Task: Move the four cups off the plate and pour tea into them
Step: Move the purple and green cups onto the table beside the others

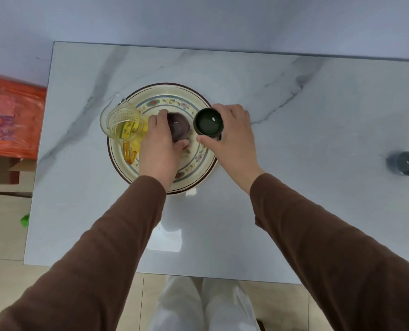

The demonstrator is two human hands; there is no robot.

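A floral-rimmed plate (191,163) lies at the middle of the marble table. On its left part stands a glass pitcher (123,124) with yellow tea and an amber handle. My left hand (160,146) is closed around a dark purple cup (178,126) at the plate's centre. My right hand (232,137) grips a dark green cup (208,121) over the plate's right rim. A blue-grey cup (405,163) stands alone on the table at the far right.
The marble table (246,223) ends on the left next to an orange plastic-wrapped package (10,118) on a brown box. A small green object (24,220) lies on the tiled floor at lower left. My white trousers show below the table's near edge.
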